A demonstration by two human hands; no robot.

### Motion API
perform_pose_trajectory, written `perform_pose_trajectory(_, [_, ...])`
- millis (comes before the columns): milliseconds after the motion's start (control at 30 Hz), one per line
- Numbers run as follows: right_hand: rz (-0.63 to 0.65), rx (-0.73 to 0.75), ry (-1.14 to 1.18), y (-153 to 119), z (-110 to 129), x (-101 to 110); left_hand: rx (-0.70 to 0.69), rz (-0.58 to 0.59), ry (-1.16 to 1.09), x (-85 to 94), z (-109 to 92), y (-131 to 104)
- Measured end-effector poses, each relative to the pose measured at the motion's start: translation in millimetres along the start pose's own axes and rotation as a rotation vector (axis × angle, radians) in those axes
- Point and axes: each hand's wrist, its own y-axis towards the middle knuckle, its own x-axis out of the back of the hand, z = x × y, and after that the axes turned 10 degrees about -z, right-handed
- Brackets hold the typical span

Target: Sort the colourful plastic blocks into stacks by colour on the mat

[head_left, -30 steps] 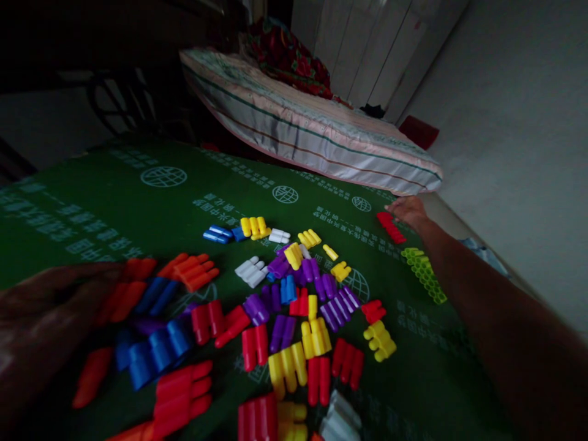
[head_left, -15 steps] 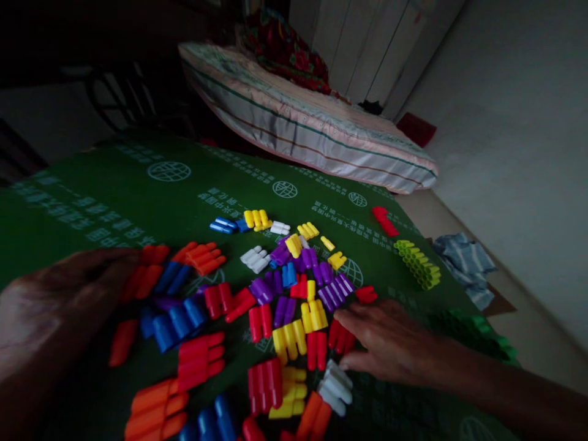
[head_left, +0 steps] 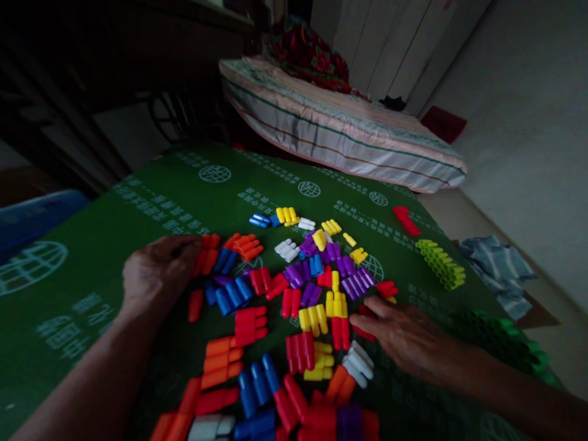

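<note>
Many coloured plastic pieces lie in joined clusters on a green printed board. My left hand [head_left: 158, 269] rests at the left side of the spread, its fingertips closed on an orange-red cluster [head_left: 205, 255]. To the right, my right hand [head_left: 402, 331] has its thumb and fingers around a red cluster [head_left: 364, 323], partly hidden beneath the fingers. Between the hands are yellow [head_left: 313, 320], purple [head_left: 358, 283], red [head_left: 250, 325] and blue [head_left: 233, 296] clusters. A white cluster [head_left: 358, 364] sits just below my right hand.
On the board's [head_left: 174, 208] right side stand a lime-green block [head_left: 441, 264], a darker green block [head_left: 500, 340] and a red cluster [head_left: 407, 220]. Beyond are a mattress [head_left: 340, 135], a striped cloth [head_left: 498, 269], a wall, and a blue object [head_left: 41, 214] at far left.
The view has shifted, so the board's left side and more near pieces show. My right hand has drawn the red cluster slightly away from the yellow and red ones. My left hand stays at the orange-red cluster.
</note>
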Motion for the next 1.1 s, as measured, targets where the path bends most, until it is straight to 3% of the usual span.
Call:
perform_pose_trajectory(133, [-0.116, -0.006, -0.052, -10.2, -5.7, -17.5, 0.073, 0.102, -0.043, 6.7, -11.9, -3.2])
perform_pose_trajectory(333, [-0.315, -0.151, -0.108, -18.1, 5.9, -36.7, 0.081, 0.121, -0.049, 11.6, -14.5, -4.8])
perform_pose_trajectory(467, [-0.305, -0.169, -0.119, -13.7, 11.7, -34.9, 0.072, 0.121, -0.053, 10.4, -13.1, -4.4])
perform_pose_trajectory(733, [-0.318, -0.12, -0.028, -17.9, -9.7, -34.7, 0.076, 0.121, -0.049, 12.2, -15.1, -5.3])
perform_pose_trajectory(933, [-0.328, -0.3, 0.029, -13.4, 6.9, -33.1, 0.078, 0.143, -0.033, 15.4, -19.1, -4.7])
perform_pose_trajectory(1100, [-0.28, -0.221, 0.024, -7.9, 7.3, -25.7, 0.083, 0.135, -0.021, 16.0, -21.0, -5.4])
